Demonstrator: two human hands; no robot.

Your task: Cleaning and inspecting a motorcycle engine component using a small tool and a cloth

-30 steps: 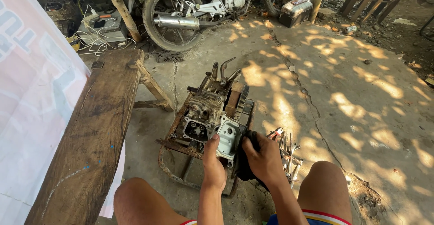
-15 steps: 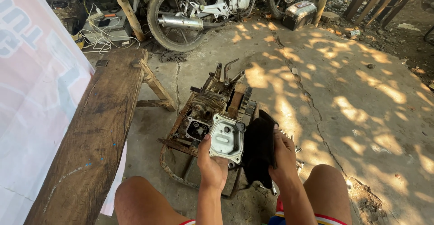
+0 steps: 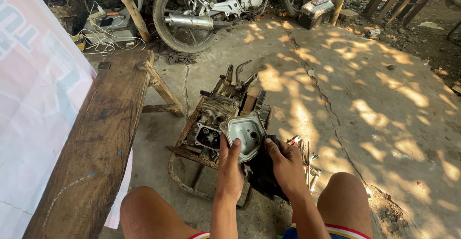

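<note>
Single head view, steeply downward, close over lap, seemingly seated.

Outdoor repair yard: motorcycle (image 3: pixel 201 8), stripped engine (image 3: pixel 218 116), cracked concrete floor (image 3: pixel 365 104).

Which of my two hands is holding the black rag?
The right hand. It grips the black rag against the edge of the grey metal engine cover, while the left hand holds only the cover's lower edge.

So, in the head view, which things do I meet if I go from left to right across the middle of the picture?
White banner → wooden bench → engine block on its rusty frame → metal cover held by the left hand → right hand on a black rag → loose tools → cracked concrete floor.
</note>
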